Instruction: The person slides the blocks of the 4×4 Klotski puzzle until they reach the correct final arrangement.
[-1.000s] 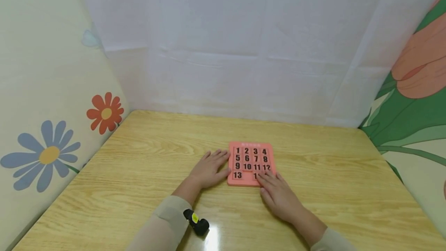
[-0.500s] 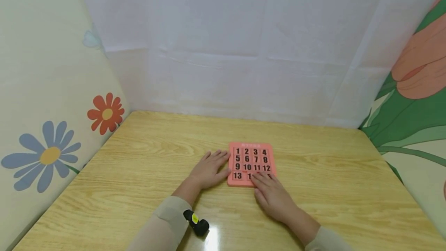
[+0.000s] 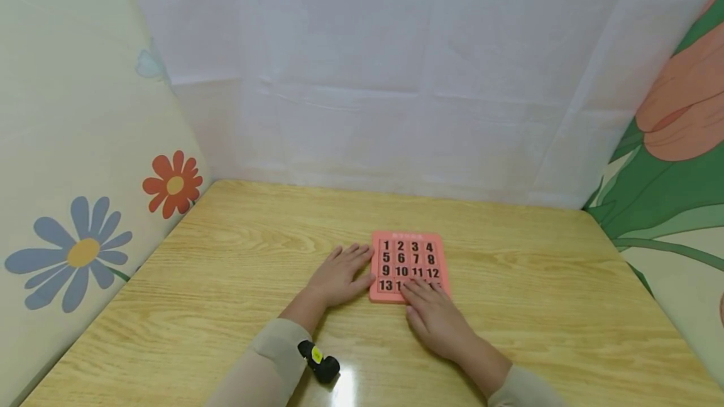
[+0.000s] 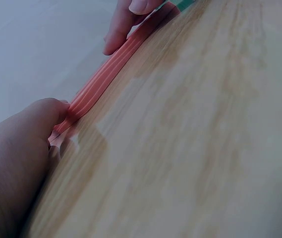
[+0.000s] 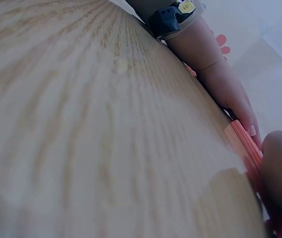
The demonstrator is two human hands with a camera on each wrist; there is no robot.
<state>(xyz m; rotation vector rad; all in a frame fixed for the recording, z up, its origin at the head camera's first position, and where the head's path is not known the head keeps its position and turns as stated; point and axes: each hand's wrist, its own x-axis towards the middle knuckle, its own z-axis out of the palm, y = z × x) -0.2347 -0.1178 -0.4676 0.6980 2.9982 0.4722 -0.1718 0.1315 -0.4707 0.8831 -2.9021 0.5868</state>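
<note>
A pink number slide puzzle (image 3: 410,235) lies flat on the table, its black-numbered tiles in rows. In the head view 1 to 12 read in order, and 13 starts the bottom row. My left hand (image 3: 338,276) rests along the puzzle's left edge, thumb and fingertips touching the frame, fingers fairly straight. The fingertips of my right hand (image 3: 438,319) rest on the bottom row and cover most of its tiles right of 13. From the left wrist view, the puzzle's ridged side (image 4: 101,82) shows beside my left thumb (image 4: 49,114).
The wood-grain table (image 3: 271,218) extends around the puzzle. A black wrist camera (image 3: 320,363) is on the left sleeve. Behind the table hangs a white cloth (image 3: 362,80), with flower-printed panels at both sides.
My right hand has moved left along the bottom row, and a tile under its fingers has slid left up against 13, closing the gap there. My left hand has stayed put.
</note>
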